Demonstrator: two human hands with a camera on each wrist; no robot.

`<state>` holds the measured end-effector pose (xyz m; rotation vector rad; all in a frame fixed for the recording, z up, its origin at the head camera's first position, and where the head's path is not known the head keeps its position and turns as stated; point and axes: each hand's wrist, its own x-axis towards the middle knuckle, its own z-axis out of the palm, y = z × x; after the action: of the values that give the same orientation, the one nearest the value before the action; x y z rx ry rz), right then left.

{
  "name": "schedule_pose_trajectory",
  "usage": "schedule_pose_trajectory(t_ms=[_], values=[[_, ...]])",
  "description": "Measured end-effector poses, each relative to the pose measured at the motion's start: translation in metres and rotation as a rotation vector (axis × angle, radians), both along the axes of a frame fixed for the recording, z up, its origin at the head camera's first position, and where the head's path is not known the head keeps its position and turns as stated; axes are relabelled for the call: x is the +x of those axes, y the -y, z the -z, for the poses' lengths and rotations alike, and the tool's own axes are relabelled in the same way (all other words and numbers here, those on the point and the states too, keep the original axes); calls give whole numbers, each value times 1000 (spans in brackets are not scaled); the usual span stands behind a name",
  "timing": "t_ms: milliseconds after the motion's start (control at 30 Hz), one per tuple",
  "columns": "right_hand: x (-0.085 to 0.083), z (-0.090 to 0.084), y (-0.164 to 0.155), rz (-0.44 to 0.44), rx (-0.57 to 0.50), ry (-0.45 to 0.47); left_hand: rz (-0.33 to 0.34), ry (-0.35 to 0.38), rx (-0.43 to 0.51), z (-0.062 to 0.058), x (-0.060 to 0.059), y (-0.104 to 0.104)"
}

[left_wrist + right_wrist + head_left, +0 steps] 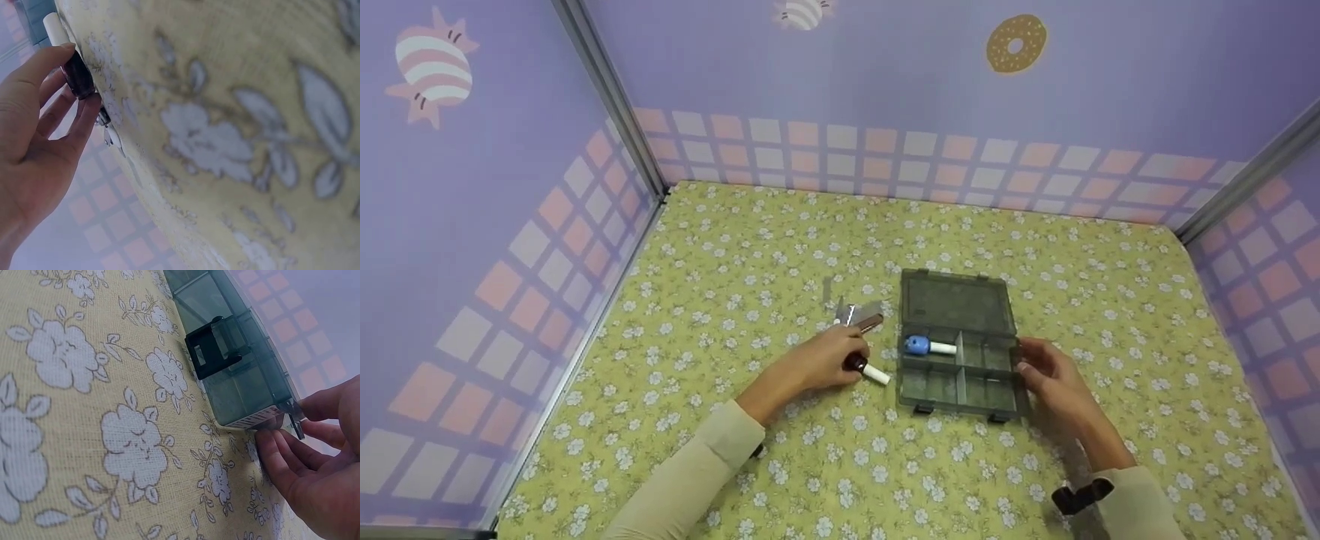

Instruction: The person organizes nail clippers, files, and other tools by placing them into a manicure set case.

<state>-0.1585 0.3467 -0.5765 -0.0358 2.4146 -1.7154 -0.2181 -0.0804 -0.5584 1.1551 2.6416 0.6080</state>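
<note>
The dark bottle (867,368) is pinched between the thumb and fingertips of the left grip (821,360), its white cap jutting out to the right, close over the flowered desk (720,262); whether it touches the cloth I cannot tell. Just beyond those fingers lies a brown-handled tool (871,322). Next comes the opened divided box (958,304), a blue bottle (917,345) in its rear left compartment. Farthest right, the right grip (1057,382) is closed on the box's right edge.
</note>
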Motion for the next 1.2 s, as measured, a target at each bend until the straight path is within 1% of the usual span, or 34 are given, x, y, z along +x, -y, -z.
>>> schedule_pose_trajectory(t_ms=[167,267,333,433,533,667,767,967,1067,1133,1200], values=[[-1,0,0,-4,6,-12,-44,87,65,-7,-4,4],[-1,0,0,-1,9,-19,-66,140,108,-14,-6,2],[-1,0,0,1,10,-21,-66,157,130,-18,-8,-2],[0,0,1,0,-4,-12,-54,160,151,-24,-11,-10],[1,1,1,4,-16,-8,-35,136,183,-28,-13,-19],[1,1,-1,12,-19,-4,-38,105,215,-31,-17,-31],[1,3,-1,13,-22,7,-47,81,222,-29,-19,-39],[2,3,-1,16,-39,14,-55,83,273,-24,-23,-58],[1,2,-1,13,-43,17,-54,55,271,-22,-24,-68],[1,1,-1,15,-42,20,-56,27,258,-21,-25,-75],[2,0,0,14,-41,22,-64,15,245,-20,-25,-81]])
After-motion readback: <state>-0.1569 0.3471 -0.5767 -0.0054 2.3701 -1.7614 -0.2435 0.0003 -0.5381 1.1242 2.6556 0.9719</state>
